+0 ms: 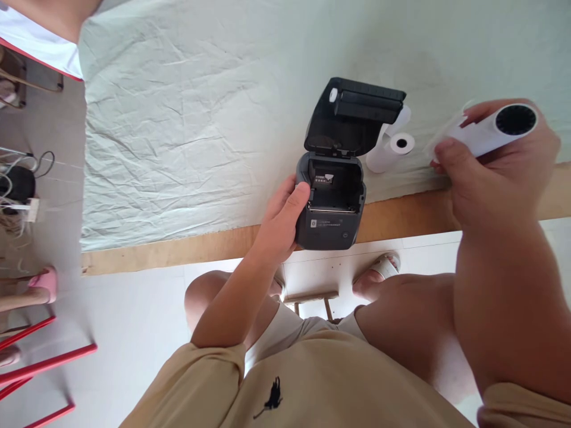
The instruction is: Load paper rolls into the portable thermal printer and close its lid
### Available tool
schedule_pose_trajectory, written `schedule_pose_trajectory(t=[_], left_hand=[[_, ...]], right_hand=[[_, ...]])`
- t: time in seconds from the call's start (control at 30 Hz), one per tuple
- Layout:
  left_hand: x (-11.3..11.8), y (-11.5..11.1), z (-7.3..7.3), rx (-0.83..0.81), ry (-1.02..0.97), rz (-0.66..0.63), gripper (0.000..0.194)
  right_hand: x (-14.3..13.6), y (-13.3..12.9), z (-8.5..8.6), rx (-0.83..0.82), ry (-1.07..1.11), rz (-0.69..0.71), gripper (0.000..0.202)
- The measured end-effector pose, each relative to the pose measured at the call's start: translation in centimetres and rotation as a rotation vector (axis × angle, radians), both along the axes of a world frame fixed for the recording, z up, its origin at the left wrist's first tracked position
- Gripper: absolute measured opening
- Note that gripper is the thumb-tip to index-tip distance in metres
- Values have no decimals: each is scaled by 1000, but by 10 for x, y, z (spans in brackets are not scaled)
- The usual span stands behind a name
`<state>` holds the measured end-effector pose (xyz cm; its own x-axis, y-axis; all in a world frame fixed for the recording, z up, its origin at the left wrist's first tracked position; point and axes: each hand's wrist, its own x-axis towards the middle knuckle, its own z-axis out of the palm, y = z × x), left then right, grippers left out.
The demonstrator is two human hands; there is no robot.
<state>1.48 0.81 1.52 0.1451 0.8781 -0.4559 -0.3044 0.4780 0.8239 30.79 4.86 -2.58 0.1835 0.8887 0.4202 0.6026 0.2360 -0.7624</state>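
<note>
My left hand [285, 217] grips the left side of a dark grey portable label printer [332, 229] at the table's front edge. The printer's black lid [348, 119] stands raised, and its paper bay shows bare inside, with a small white label on the back wall. Over to the right, my right hand [499, 154] is wrapped round a white paper roll [484, 134], whose dark round core faces up and right. Thin clear film seems to hang by the roll's left end. Behind the printer lies another white paper roll [388, 153], partly hidden by the lid.
A pale green wrinkled cloth [191, 119] covers the wooden-edged table [232, 245]. At the upper left another person's arm [57, 15] reaches in. Tangled cables [15, 184] and red stool legs [49, 364] are on the floor at left. A wooden stool rung [312, 297] shows below me.
</note>
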Motion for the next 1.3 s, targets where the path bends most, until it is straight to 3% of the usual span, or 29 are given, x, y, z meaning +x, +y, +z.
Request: schedule_pose_trajectory(t=[0.17,0.3,0.37,0.5,0.67,0.83,0.97,1.07,1.2,1.3], left_hand=[[1,0,0,0,-22,9,54],[0,0,0,1,-16,-2,57],[-1,0,0,-7,-3,-4,58],[-1,0,-1,-9,-12,-11,58],[1,0,-3,2,-24,22,50],[-1,-1,-5,23,-34,-8,53],[-3,-1,-4,11,-23,-21,56],[-2,-1,-3,17,-28,-7,54],[0,-1,-1,16,-32,11,51],[1,-1,-1,4,-21,11,52]], right_hand=[[8,1,-4,-98,-218,-212,35],[14,6,-4,-223,-232,-289,72],[15,4,-4,-141,-279,-236,85],[-9,-10,2,259,-305,-118,49],[-57,-14,10,-2,-185,58,51],[-56,-7,8,-166,-86,102,55],[-51,-9,7,-100,-144,197,51],[-52,-10,5,-22,-175,119,40],[-53,-11,1,-58,-146,116,55],[-53,-11,1,-33,-202,75,47]])
